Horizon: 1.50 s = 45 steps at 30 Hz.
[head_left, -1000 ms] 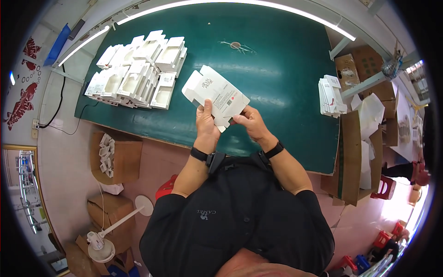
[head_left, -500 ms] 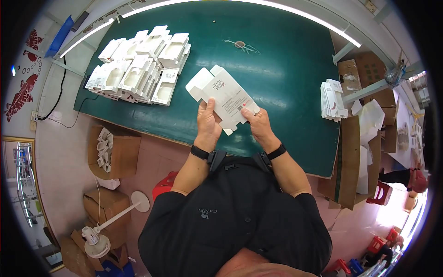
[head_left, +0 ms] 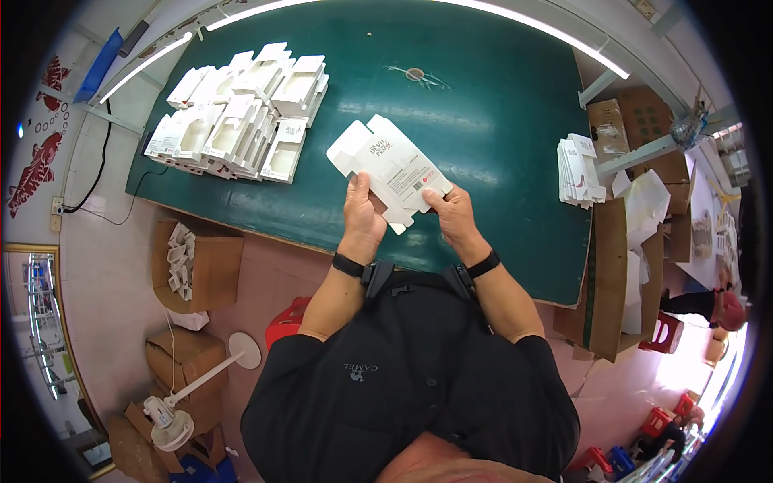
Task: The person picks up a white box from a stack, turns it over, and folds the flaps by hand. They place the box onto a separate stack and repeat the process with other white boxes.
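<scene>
Between my two hands is a white printed paperboard box (head_left: 390,165), flat with its end flaps sticking out, held tilted over the green table (head_left: 507,233). My left hand (head_left: 362,213) grips its lower left edge, thumb on the printed face. On the lower right edge my right hand (head_left: 455,216) is closed, its thumb also resting on the face. The fingers behind the board are hidden. Left of the hands, stacks of white boxes with cut-out windows (head_left: 233,121) stand on the table.
A smaller pile of flat white boxes (head_left: 576,171) lies at the table's right edge. Open cartons (head_left: 608,282) stand beyond it. On the floor at left are a carton of white pieces (head_left: 213,266) and a white fan (head_left: 171,419). A light bar crosses overhead.
The box has tipped slightly in my hands, so its printed face shows a little more squarely. My grip stays the same; the stacks have not moved.
</scene>
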Each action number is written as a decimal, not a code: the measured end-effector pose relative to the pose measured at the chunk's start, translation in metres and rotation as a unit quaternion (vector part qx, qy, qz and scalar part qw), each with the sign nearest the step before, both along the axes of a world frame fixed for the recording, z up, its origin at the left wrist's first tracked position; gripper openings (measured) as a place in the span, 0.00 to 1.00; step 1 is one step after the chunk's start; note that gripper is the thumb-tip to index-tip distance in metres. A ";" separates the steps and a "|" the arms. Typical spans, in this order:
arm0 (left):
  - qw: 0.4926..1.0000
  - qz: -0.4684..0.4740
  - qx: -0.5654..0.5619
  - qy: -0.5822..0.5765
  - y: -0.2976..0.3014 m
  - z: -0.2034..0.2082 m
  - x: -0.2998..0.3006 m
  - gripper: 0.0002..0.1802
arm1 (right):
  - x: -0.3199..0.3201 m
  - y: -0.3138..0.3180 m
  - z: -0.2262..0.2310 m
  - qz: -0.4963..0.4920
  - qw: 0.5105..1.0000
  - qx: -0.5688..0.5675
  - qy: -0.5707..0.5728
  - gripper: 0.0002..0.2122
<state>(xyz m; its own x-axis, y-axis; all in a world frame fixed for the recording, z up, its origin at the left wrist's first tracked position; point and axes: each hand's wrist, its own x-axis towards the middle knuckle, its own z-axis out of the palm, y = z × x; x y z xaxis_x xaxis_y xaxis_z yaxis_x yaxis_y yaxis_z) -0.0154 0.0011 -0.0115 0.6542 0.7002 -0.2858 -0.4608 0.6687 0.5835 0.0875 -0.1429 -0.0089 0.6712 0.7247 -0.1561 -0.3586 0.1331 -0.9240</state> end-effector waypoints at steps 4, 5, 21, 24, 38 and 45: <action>0.998 -0.030 0.002 0.054 -0.002 -0.013 0.001 0.20 | 0.005 -0.007 -0.008 -0.042 0.998 0.014 -0.034 0.11; 0.993 -0.021 0.025 0.112 0.000 -0.019 -0.001 0.22 | 0.005 -0.006 -0.012 -0.057 0.995 -0.005 -0.087 0.10; 0.984 -0.158 -0.040 0.070 -0.007 -0.011 -0.012 0.21 | 0.106 -0.092 0.018 -0.205 0.763 -0.156 -0.593 0.11; 0.984 -0.148 -0.073 0.070 -0.004 -0.025 -0.021 0.17 | 0.169 -0.145 0.011 -0.298 0.688 -0.216 -0.625 0.12; 0.972 -0.124 -0.120 0.158 -0.030 -0.058 -0.031 0.09 | 0.285 -0.290 -0.051 -0.354 0.501 -0.509 -0.604 0.20; 0.970 -0.115 -0.122 0.174 -0.039 -0.065 -0.029 0.09 | 0.260 -0.277 -0.079 -0.234 0.495 -0.636 -0.544 0.20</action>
